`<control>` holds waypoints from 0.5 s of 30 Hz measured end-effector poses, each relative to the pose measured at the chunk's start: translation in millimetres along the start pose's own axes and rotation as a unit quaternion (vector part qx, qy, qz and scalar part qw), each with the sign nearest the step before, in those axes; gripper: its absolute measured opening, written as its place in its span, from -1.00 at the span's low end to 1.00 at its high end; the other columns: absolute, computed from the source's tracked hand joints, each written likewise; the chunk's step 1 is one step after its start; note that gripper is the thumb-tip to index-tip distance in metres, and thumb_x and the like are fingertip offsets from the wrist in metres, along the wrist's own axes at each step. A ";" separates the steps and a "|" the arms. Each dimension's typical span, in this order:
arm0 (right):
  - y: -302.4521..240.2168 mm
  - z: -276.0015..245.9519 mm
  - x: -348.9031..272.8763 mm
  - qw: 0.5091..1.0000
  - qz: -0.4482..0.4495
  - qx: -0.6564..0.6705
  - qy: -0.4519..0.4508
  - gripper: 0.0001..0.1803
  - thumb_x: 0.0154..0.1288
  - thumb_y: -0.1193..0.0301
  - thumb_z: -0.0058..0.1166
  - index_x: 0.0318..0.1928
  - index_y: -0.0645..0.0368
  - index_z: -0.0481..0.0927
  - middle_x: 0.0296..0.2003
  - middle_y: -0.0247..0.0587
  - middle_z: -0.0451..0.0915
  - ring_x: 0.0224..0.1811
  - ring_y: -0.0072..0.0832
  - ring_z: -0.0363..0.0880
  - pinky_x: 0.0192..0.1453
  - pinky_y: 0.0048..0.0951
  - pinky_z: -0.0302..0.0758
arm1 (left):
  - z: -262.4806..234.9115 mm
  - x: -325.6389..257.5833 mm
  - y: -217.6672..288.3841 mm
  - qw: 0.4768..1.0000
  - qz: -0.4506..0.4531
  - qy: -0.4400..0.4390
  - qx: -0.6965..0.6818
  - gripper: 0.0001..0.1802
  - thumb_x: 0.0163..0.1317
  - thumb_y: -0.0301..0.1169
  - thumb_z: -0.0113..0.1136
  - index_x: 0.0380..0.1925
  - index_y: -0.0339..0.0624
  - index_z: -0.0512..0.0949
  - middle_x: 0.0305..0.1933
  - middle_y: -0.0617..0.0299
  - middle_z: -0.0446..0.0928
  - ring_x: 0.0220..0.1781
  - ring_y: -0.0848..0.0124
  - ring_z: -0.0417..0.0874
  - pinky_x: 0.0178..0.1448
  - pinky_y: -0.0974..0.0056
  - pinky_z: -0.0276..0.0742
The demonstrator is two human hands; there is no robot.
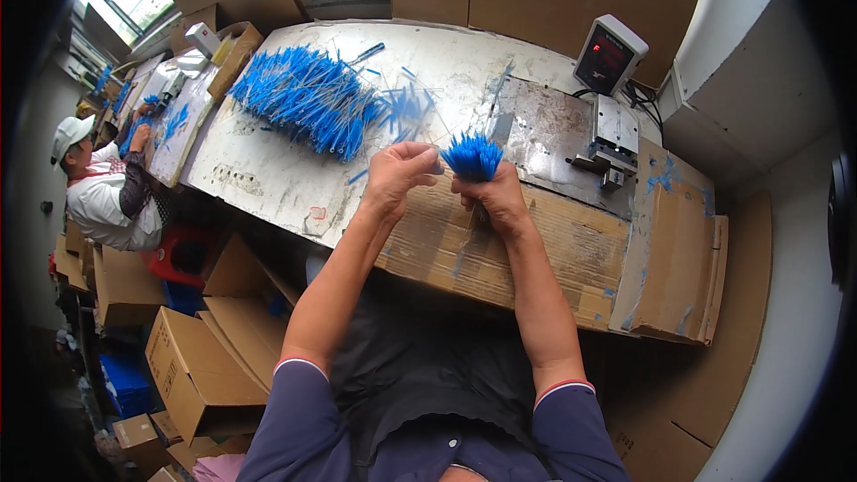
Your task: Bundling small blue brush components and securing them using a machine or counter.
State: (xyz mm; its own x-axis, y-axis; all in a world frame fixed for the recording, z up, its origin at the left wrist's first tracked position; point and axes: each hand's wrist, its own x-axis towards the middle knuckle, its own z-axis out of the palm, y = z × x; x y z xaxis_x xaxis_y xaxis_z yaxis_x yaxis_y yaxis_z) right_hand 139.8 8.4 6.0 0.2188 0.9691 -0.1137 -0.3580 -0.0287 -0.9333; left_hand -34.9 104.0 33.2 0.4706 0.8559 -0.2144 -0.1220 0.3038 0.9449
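The bundle [472, 157] is a tight tuft of thin bright-blue sticks, ends fanned upward, held just above the near table edge at picture centre. At its ten o'clock a loose pile [308, 96] of the same sticks sprawls on the white table [259, 170]. Open cardboard boxes [192, 366] sit on the floor at seven o'clock; their contents cannot be made out. The right hand [494, 197] is fisted around the bundle's base. The left hand [395, 176] pinches narrowly, fingertips touching the tuft's left side.

A workshop: worn worktable [268, 170], stacked cardboard boxes [192, 375], bench machine [614, 138].
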 end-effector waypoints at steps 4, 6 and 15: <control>-2.8 1.8 -1.6 1.000 0.009 -0.004 -0.002 -0.86 0.10 0.63 0.39 -0.32 0.24 0.71 -0.50 -0.32 0.66 -0.60 -0.60 0.56 -0.56 -0.52 0.46 | -5.3 0.0 -3.2 0.999 -0.010 -0.023 -0.040 -0.83 0.35 -0.43 0.39 -0.15 -0.29 0.66 -0.27 0.16 0.73 -0.26 0.42 0.77 -0.20 0.35 0.73; -4.7 2.8 -1.7 1.000 0.019 -0.006 -0.006 -0.85 0.10 0.62 0.41 -0.30 0.24 0.71 -0.48 -0.31 0.68 -0.58 -0.59 0.58 -0.55 -0.51 0.50 | -7.9 0.5 -3.9 0.997 -0.020 -0.031 -0.062 -0.83 0.35 -0.43 0.40 -0.15 -0.29 0.66 -0.27 0.16 0.73 -0.26 0.42 0.77 -0.18 0.35 0.74; -7.5 2.0 -0.5 0.997 -0.024 0.075 -0.006 -0.69 0.13 0.64 0.39 -0.07 0.26 0.71 -0.37 -0.21 0.72 -0.47 -0.42 0.70 -0.35 -0.40 0.67 | 23.2 1.1 10.5 0.992 0.082 -0.036 0.087 -0.82 0.33 -0.42 0.42 -0.17 -0.29 0.67 -0.27 0.19 0.74 -0.26 0.47 0.75 -0.21 0.39 0.64</control>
State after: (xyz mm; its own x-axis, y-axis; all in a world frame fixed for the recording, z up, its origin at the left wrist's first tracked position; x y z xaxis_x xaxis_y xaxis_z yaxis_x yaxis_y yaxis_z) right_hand 140.6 8.6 13.8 0.2283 0.9714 -0.0648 -0.4785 0.0540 -0.8764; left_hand -15.3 98.4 48.6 0.5193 0.8536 -0.0417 -0.0527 0.0806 0.9953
